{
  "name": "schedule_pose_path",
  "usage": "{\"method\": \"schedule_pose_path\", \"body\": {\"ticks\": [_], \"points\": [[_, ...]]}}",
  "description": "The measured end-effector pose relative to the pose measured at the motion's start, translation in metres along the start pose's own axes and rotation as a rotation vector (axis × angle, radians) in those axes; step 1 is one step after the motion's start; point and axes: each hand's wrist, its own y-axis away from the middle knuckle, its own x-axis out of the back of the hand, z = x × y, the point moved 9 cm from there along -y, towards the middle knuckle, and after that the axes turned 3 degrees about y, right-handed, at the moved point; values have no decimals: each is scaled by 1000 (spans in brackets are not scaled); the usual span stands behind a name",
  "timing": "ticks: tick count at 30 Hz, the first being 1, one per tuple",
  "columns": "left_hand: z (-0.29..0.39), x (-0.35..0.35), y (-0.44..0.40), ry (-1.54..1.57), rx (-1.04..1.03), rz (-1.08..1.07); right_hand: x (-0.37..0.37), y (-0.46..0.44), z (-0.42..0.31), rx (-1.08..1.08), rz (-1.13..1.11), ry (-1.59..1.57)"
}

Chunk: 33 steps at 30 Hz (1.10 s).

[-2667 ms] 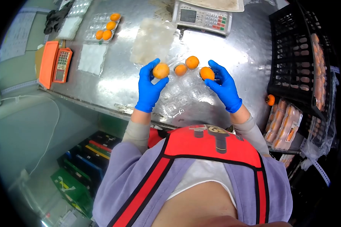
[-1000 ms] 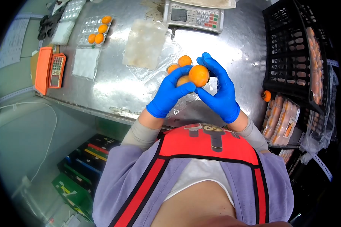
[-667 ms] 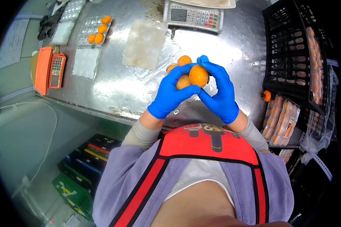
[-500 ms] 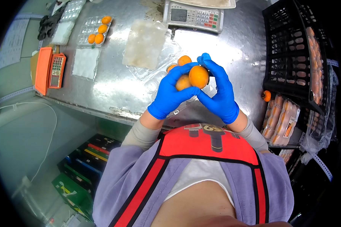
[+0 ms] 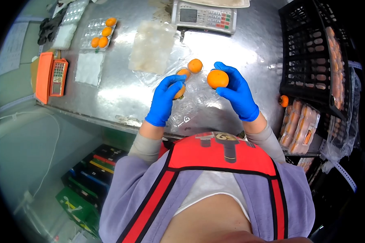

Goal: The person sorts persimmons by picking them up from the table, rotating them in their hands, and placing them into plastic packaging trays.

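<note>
My left hand [image 5: 163, 97], in a blue glove, is closed on a persimmon [image 5: 179, 92] over the left part of an open clear plastic fruit tray [image 5: 190, 106]. Two more persimmons sit just beyond it: one [image 5: 183, 73] close to my left fingertips, the other [image 5: 195, 65] a little farther up. A larger orange persimmon [image 5: 217, 79] is gripped between the thumb and fingers of my right hand [image 5: 239, 95], to the right of the tray. The tray's lid side lies under a cloudy, dimpled sheet [image 5: 152, 46].
A digital scale [image 5: 205, 17] stands at the back. Another clear tray [image 5: 94, 30] with several persimmons lies at left, near an orange-cased calculator [image 5: 59, 77]. On the right are a black crate [image 5: 304, 48], filled packs [image 5: 300, 127] and a loose persimmon [image 5: 284, 101].
My hands have moved apart, each with one persimmon. The left went left and down over the tray; the right stayed nearly in place. The tray between them now shows.
</note>
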Motion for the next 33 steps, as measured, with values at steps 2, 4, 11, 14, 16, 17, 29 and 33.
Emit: {"method": "schedule_pose_path", "body": {"ticks": [2, 4, 11, 14, 16, 17, 29, 33], "points": [[4, -6, 2, 1, -13, 12, -5, 0, -1, -95, -44, -177], [1, -15, 2, -22, 35, -41, -11, 2, 2, -188, -85, -350], [-3, -20, 5, -21, 87, -58, -38, 10, -3, -340, -271, -874], [-5, -19, 5, 3, 88, -61, -42, 12, -8, -365, -279, -851], [-3, -20, 5, 3, 80, -60, -42, 12, -8, -364, -253, -813], [-4, -19, 5, 3, 80, -60, -41, 12, -7, -364, -254, -813], [-3, 15, 2, 480, 67, -115, 22, -19, 81, 149, 59, 464], [0, 2, 1, 487, 38, -142, 0, -18, 56, 383, 19, 916]]}}
